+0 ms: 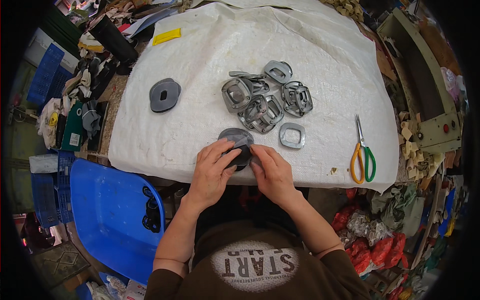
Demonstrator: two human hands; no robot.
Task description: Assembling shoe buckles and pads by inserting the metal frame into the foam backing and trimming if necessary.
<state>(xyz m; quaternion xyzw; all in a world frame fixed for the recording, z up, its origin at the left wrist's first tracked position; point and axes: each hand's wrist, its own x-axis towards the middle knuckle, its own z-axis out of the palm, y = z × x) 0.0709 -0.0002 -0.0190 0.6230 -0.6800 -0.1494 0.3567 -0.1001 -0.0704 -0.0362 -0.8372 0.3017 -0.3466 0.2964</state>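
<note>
Near the table's front edge, a dark grey rounded flat piece (235, 134) lies under both hands, with a lighter see-through-looking patch on its top. My left hand (212, 172) is closed over its left side, fingers resting on top. At its right edge, my right hand (273, 172) pinches the rim between thumb and fingers. Just right of the hands lies a single grey metal-looking frame (301, 138). Beyond it, several similar grey frames (257, 111) sit in a loose pile. A stack of dark grey rounded pieces (165, 95) with a slot in the middle lies to the left.
Scissors with yellow and green handles (363, 162) lie at the right on the white woven sheet (200, 65). A yellow packet (166, 36) is at the far left. A blue tub (107, 215) stands below the table's left edge; red plastic bags (377, 252) lie lower right.
</note>
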